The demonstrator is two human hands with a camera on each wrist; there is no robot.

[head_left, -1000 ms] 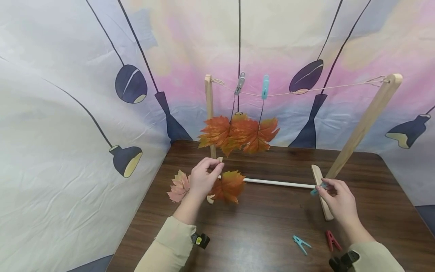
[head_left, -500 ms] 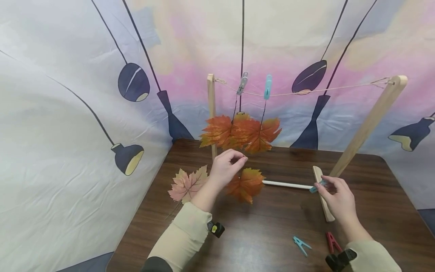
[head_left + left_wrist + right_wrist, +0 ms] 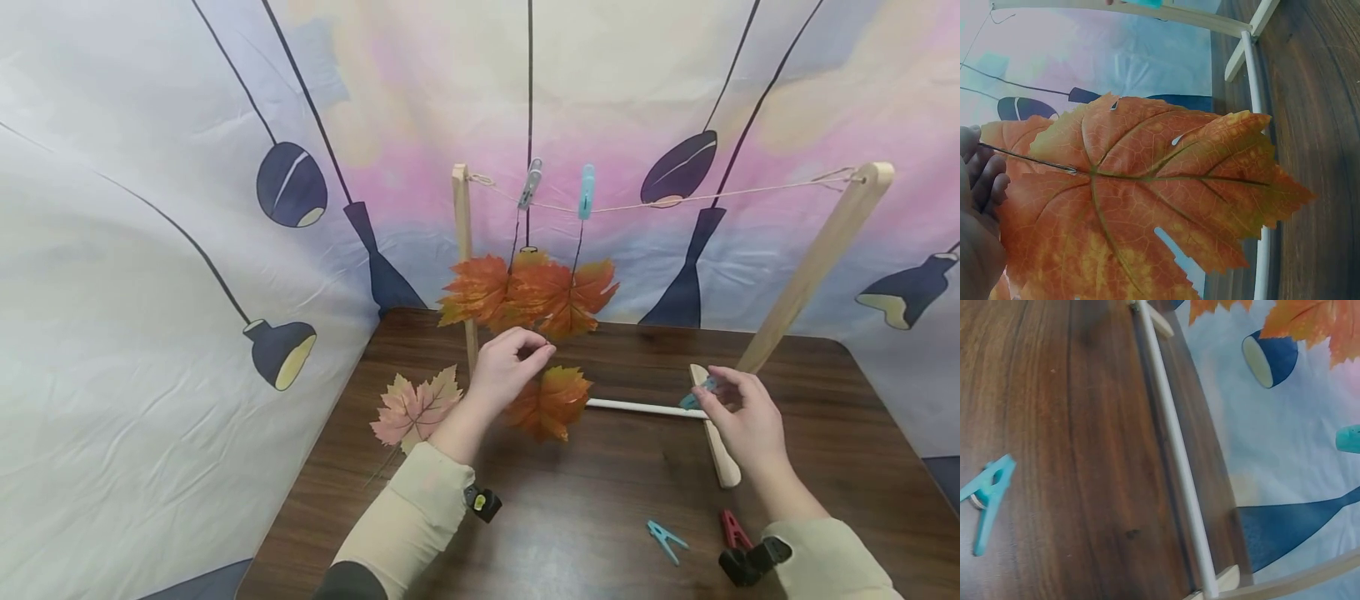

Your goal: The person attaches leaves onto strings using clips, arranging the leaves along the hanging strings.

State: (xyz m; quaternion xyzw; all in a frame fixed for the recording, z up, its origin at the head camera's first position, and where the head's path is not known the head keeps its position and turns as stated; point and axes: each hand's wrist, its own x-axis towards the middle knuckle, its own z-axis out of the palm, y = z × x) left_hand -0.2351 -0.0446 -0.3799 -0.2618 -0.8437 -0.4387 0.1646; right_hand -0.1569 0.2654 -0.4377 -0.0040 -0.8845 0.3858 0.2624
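My left hand (image 3: pixel 504 371) pinches the thin stem of an orange maple leaf (image 3: pixel 553 403), which hangs below the fingertips. In the left wrist view this leaf (image 3: pixel 1141 187) fills the middle, its stem running to the fingers. Between thumb and fingers of my right hand (image 3: pixel 752 425) is a light-blue clothespin (image 3: pixel 697 395), partly hidden by them. Two more orange leaves (image 3: pixel 573 292) hang overlapping from a string (image 3: pixel 675 201), held by a grey clothespin (image 3: pixel 530 184) and a blue clothespin (image 3: pixel 587 193). Left of my left hand lies a pink maple leaf (image 3: pixel 414 410).
The string is tied between a left wooden post (image 3: pixel 462 221) and a right wooden post (image 3: pixel 817 258). A white rod (image 3: pixel 637 407) joins their feet low over the brown table (image 3: pixel 600 508). Near the front lie another blue clothespin (image 3: pixel 666 540) and a red clothespin (image 3: pixel 735 529).
My left hand has moved right, carrying the orange leaf by its stem, and the pink leaf shows more fully. My right hand has risen slightly with its clothespin.
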